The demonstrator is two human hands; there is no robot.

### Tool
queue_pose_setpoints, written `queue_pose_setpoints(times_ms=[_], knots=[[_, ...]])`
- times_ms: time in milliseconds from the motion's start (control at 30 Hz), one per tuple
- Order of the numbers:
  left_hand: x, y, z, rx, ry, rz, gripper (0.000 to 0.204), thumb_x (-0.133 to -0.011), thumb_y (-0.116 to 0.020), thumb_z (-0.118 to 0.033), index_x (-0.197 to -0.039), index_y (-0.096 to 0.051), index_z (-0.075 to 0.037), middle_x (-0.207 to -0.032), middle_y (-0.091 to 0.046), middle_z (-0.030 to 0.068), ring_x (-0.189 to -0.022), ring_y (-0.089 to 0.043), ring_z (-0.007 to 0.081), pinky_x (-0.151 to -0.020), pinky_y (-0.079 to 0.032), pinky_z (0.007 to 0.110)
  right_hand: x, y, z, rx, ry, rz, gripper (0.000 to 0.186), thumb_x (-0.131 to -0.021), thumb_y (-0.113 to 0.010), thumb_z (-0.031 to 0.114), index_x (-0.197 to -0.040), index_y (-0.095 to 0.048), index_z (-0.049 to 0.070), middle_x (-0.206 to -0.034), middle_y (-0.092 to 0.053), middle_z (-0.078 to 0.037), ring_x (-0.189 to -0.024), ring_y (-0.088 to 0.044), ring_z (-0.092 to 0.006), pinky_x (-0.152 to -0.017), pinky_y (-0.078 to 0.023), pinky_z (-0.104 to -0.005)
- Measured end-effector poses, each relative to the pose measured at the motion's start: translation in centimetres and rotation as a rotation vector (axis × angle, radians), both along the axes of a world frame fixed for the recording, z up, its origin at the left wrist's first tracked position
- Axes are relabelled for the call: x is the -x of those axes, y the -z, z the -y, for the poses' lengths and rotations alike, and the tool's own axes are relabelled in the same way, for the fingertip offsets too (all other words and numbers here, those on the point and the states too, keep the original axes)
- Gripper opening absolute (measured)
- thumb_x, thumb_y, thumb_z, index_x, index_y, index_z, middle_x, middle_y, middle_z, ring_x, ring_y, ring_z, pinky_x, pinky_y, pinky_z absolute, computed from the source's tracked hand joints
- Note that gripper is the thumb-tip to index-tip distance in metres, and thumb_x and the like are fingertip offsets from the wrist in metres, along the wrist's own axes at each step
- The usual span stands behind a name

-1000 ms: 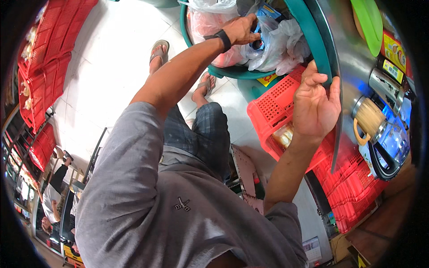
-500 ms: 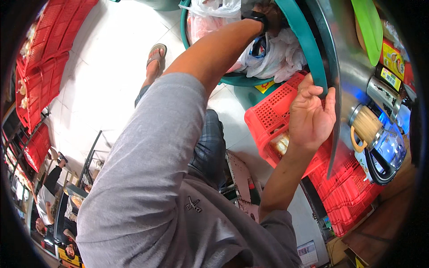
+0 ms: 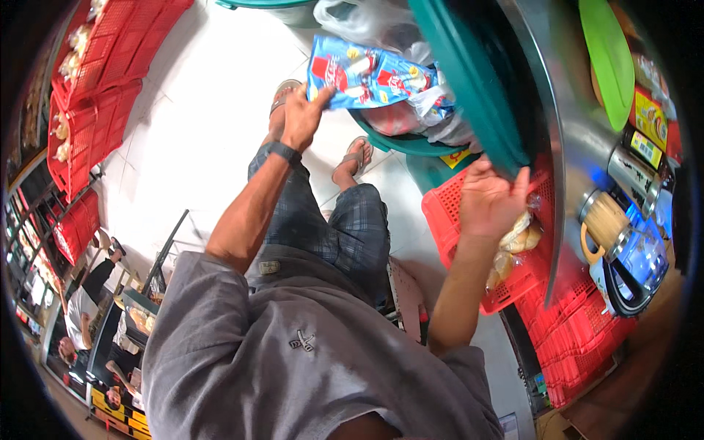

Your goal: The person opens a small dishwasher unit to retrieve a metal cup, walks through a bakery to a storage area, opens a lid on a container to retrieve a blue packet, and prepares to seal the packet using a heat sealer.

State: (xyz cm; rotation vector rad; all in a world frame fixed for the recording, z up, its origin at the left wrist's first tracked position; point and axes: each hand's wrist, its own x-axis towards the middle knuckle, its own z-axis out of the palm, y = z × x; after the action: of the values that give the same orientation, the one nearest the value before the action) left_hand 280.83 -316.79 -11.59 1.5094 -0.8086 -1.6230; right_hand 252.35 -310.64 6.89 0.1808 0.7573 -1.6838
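In the head view, a large round green plastic tub [image 3: 400, 143] holds crumpled white plastic bags [image 3: 359, 22]. At the tub's left, the person's left hand [image 3: 302, 121], with a dark band on its wrist, pinches the lower left corner of a shiny blue printed strip of packets [image 3: 367, 73] between thumb and fingers. The strip stretches from that hand across the tub's opening, its far end over the bags. A thick green plastic lid [image 3: 477, 81] stands tilted up over the tub's right side. Below the tub, to its right, the right hand [image 3: 490, 202] has its fingers partly spread at the lid's lower edge; whether they close on it, I cannot tell. Beneath that hand, a red perforated plastic crate [image 3: 444, 213] carries bread rolls in clear wrapping [image 3: 521, 242].
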Motion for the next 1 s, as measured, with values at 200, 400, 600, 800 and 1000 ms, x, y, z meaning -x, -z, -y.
queue_pose_setpoints(times_ms=[200,400,600,800,1000], knots=[[-1.4,2.5,-2.7,-0.124,-0.053,-0.161,0.032,-0.090,-0.070,-0.012,-0.116,-0.055,-0.001,-0.099,-0.067,0.0053,-0.082,-0.065,0.0118,-0.069,-0.056,0.029,-3.0,9.1,-2.5,-0.616,0.129,-0.035,0.046,-0.100,-0.046,0.049,-0.112,-0.060,0.007,-0.112,-0.064,-0.010,-0.099,-0.058,-0.0246,-0.078,-0.049,-0.0403],[-4.2,1.5,-7.1,-0.289,-0.089,-0.299,0.031,-0.088,-0.071,-0.009,-0.113,-0.055,0.001,-0.101,-0.068,0.0091,-0.084,-0.066,0.0139,-0.070,-0.057,0.029,-1.7,10.6,-0.9,-0.511,0.072,-0.219,0.048,-0.099,-0.045,0.054,-0.116,-0.055,0.010,-0.115,-0.059,-0.007,-0.096,-0.056,-0.0213,-0.073,-0.048,-0.0361],[-2.9,2.5,-3.6,0.117,0.088,0.511,0.065,-0.078,-0.079,-0.017,-0.131,-0.048,0.001,-0.128,-0.058,0.0174,-0.113,-0.059,0.0274,-0.099,-0.045,0.039,-0.5,15.1,-1.2,-0.722,0.061,-0.541,0.057,-0.100,-0.039,0.057,-0.121,-0.054,0.006,-0.112,-0.060,-0.013,-0.097,-0.057,-0.0249,-0.077,-0.051,-0.0399],[-1.0,1.2,3.7,0.532,0.493,0.730,0.054,-0.079,-0.076,-0.034,-0.122,-0.058,-0.005,-0.120,-0.059,0.0226,-0.110,-0.057,0.0385,-0.092,-0.046,0.046,-0.4,11.8,-2.2,-0.827,-0.173,-0.380,0.061,-0.101,-0.038,0.056,-0.122,-0.054,0.002,-0.112,-0.062,-0.017,-0.091,-0.063,-0.0273,-0.076,-0.055,-0.0446],[-2.4,5.2,4.1,0.464,0.695,0.405,0.032,-0.085,-0.072,-0.029,-0.105,-0.064,-0.005,-0.084,-0.067,0.0139,-0.077,-0.063,0.0282,-0.072,-0.050,0.040,-8.4,8.4,1.1,-0.287,-1.101,-1.166,0.030,-0.100,-0.051,0.021,-0.117,-0.057,-0.002,-0.101,-0.065,-0.012,-0.066,-0.064,-0.0158,-0.061,-0.054,-0.0289]])
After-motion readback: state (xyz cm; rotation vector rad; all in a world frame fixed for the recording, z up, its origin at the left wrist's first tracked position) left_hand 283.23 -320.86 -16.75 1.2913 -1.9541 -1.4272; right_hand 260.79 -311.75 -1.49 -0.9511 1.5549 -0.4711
